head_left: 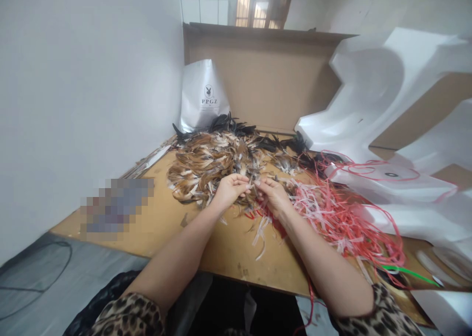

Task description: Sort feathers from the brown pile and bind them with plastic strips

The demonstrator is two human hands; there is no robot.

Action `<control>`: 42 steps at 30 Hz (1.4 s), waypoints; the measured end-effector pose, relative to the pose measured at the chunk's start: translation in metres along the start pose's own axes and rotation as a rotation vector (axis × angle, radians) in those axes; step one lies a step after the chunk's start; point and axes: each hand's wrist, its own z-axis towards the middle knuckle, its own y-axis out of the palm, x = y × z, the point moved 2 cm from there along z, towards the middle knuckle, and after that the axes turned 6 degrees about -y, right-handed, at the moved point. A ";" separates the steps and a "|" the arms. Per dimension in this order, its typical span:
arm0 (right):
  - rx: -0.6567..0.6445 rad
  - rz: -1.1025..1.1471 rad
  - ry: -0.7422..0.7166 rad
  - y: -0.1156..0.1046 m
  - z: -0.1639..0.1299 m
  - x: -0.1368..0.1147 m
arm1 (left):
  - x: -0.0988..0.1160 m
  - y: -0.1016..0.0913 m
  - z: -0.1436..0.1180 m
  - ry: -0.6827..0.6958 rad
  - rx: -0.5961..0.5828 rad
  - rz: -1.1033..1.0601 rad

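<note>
My left hand (231,188) and my right hand (272,194) meet over the table, fingertips almost touching. Both are closed in a pinch on a small bunch of feathers (242,161) with pale, brownish tips; its lower end is partly hidden by the fingers. Just beyond and to the left lies a wide heap of brown and cream feathers (201,166). Dark feathers (228,124) border its far side. Close by my right hand spreads a tangle of red and white ribbon strips (332,213), some strands lying under the wrist.
A silver bag (204,98) leans on a cardboard panel (265,80) at the back. White foam pieces (368,90) crowd the right side. A green strip (409,273) lies near the right edge of the wooden table (221,247). A black cable (55,272) runs at lower left.
</note>
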 end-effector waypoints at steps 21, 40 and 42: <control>0.011 -0.215 -0.129 0.005 -0.003 -0.008 | -0.002 0.004 -0.002 -0.093 -0.035 -0.029; -0.136 -0.438 -0.172 -0.001 -0.001 -0.011 | 0.004 -0.005 -0.001 -0.110 -0.061 -0.169; -0.228 -0.504 -0.173 0.001 -0.001 -0.004 | 0.003 -0.006 -0.001 -0.106 -0.080 -0.198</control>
